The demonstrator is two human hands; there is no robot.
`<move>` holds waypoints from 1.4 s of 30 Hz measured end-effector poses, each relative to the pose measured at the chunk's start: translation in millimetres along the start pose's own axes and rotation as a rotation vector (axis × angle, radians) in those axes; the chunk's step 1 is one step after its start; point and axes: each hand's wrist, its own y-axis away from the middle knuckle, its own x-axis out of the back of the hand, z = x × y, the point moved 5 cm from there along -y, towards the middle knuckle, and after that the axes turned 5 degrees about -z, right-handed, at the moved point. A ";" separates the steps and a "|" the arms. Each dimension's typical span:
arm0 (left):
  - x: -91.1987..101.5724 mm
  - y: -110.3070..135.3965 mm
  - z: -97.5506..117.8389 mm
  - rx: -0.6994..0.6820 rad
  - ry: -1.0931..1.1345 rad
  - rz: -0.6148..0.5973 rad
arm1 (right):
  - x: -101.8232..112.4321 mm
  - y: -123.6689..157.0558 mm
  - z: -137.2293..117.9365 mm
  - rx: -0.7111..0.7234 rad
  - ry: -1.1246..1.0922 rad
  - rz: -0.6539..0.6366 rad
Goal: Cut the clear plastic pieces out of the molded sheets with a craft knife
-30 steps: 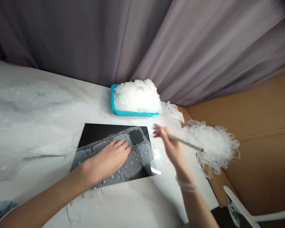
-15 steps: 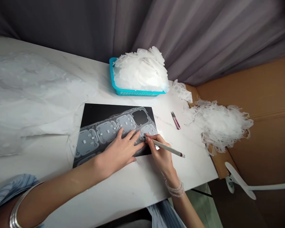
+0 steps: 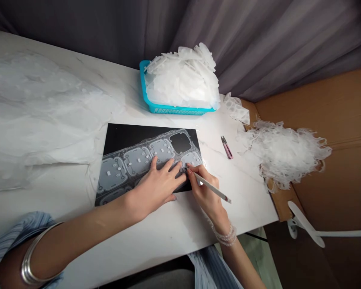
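A translucent moulded sheet [image 3: 137,161] with rounded panels, small holes and tabs lies on a black mat [image 3: 120,138]. My left hand [image 3: 158,186] rests flat on the sheet with its fingers spread. In my right hand [image 3: 207,188] is a slim, pale pen-shaped tool [image 3: 215,190], pinched near its tip. The tip touches or nearly touches the sheet beside a panel at the right, close to my left fingertips; what exactly it meets is too small to tell. One panel near the top right is an opening, with the black mat showing through.
Behind the mat stands a blue basket [image 3: 180,109] heaped with translucent pieces. Small pink-handled thread snips [image 3: 227,147] lie to the right. Beyond them is a tangled pile of stringy translucent scraps [image 3: 291,154] against cardboard [image 3: 315,104]. Translucent sheets [image 3: 42,120] cover the left of the white table.
The view has shifted slightly, so the basket and mat sit higher. The pen-shaped tool's rear end has swung a little, while its tip stays near the same panel. My left hand remains spread.
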 end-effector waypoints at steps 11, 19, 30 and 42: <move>0.0 -0.7 -1.0 0.004 0.029 -0.053 | -14.5 8.9 -1.0 0.184 0.137 0.088; -4.1 1.4 -10.3 -0.008 0.085 -0.128 | -26.2 11.2 3.6 0.260 0.305 0.016; -15.9 4.1 -17.4 0.002 0.094 -0.054 | -27.4 3.9 -7.9 0.392 0.521 -0.096; -18.0 7.7 -18.0 0.025 0.112 -0.004 | 130.6 30.6 121.8 -0.322 -0.747 0.719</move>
